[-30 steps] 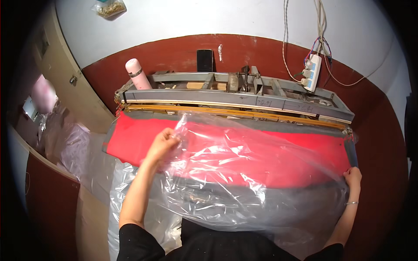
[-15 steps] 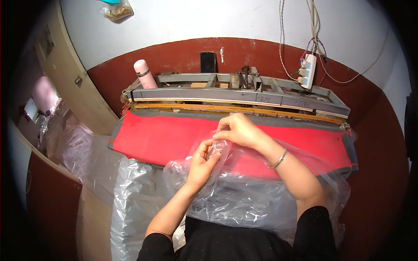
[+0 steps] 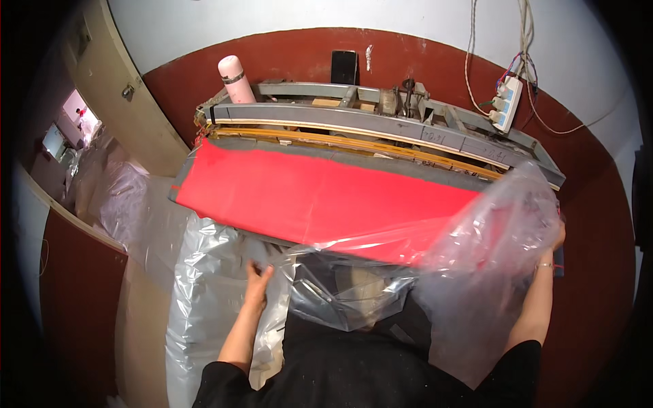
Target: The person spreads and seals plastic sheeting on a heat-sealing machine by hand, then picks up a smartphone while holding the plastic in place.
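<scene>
Left hand [image 3: 257,282] low at the near edge, fingers curled on the clear bag [image 3: 435,272]. Right hand [image 3: 554,241] far right behind the film, closed on the bag's raised bulk; fingers mostly hidden. Beyond, red surface [image 3: 299,194] under the bag's edge; farther, grey sealer [image 3: 381,126], pink flask [image 3: 233,78], power strip [image 3: 507,103].

I stand in a small packing workshop, at a long grey metal sealing machine [image 3: 381,126] with a red work surface [image 3: 306,197] set against a white and dark-red wall. Clear plastic bags [image 3: 204,299] pile up to my left, a power strip [image 3: 507,103] with loose cables hangs on the wall, and a pink flask [image 3: 233,78] stands on the machine.
</scene>
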Motion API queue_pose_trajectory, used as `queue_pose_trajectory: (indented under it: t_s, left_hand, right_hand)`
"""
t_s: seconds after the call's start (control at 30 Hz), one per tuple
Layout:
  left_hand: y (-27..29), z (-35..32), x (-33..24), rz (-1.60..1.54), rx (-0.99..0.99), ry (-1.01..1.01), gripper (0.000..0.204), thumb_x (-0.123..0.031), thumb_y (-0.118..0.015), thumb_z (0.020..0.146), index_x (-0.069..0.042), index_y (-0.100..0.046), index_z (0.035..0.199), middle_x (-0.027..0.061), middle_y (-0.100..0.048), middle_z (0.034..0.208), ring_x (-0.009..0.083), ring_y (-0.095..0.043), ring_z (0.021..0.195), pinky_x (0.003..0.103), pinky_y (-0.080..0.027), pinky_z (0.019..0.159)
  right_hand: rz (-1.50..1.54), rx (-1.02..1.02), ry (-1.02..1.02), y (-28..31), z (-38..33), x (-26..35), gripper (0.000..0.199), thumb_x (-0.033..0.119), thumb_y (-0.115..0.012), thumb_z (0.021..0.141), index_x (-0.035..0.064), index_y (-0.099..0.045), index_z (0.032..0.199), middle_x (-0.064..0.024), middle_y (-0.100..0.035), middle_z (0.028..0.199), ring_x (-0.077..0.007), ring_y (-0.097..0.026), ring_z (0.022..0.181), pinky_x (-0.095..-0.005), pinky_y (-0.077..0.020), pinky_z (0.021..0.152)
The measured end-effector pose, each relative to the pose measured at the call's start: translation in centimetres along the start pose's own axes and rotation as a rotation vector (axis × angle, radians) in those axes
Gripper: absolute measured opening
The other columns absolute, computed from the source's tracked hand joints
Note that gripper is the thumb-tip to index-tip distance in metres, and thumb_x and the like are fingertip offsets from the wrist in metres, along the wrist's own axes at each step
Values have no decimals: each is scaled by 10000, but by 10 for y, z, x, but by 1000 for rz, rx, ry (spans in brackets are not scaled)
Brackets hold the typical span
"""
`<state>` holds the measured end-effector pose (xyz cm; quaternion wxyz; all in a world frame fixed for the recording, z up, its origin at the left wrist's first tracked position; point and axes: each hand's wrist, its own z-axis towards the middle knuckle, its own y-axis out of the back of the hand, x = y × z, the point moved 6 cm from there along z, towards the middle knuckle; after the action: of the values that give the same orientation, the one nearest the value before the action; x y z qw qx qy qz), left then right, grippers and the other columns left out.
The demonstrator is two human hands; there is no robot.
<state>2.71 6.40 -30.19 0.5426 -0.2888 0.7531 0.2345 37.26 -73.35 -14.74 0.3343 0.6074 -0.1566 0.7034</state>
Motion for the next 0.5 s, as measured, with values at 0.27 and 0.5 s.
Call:
queue_pose_trajectory:
  t_s: [0.27,0.5]
  left_hand:
    - [-142,-122,-3,-711,558,511,355,-182,-602,822,-37,-479,1122,163,-522,1171,325,-492,1111,405,-451,885]
    - [-47,-46,-220,-549,164,-333,136,-250,-505,900,-119,-517,932,-57,-475,693,36,-442,552,176,-377,460]
  right_hand:
    - [118,133,-79,-12,-62,14,332,297,-446,873,8,-604,920,-111,-628,833,-213,-595,798,-324,-471,677]
    - [273,225,-137,0,-83,29,291,266,-460,870,6,-585,910,-103,-620,817,-202,-596,766,-317,-481,657]
